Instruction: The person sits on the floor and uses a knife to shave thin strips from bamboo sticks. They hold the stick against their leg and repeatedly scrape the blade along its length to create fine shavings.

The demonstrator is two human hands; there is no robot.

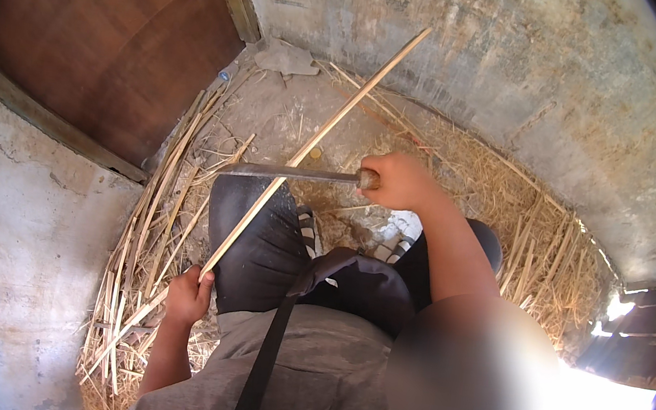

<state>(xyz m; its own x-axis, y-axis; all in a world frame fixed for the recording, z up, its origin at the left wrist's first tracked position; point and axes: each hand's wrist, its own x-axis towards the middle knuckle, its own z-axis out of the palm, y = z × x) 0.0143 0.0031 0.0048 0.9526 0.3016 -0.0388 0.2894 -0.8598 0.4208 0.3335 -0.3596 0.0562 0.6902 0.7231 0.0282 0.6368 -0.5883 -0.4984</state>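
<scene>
My left hand [187, 294] is closed round the lower end of a long, pale split strip [325, 127], which looks like bamboo or wood. The strip slants up and away to the right, its far end near the back wall. In my right hand [399, 182] is the wooden handle of a large knife [295, 174]. Its long dark blade points left and crosses the strip above my left knee, seemingly against it. The blade's tip lies just past the knee. Both my legs, in dark trousers, are bent beneath.
Long split strips [148, 220] lie piled on the left beside a cracked wall [3, 247] and a brown door [103, 38]. Shavings and more strips [544, 248] cover the floor along the stained wall [522, 90]. A flat grey stone [287, 59] rests in the far corner.
</scene>
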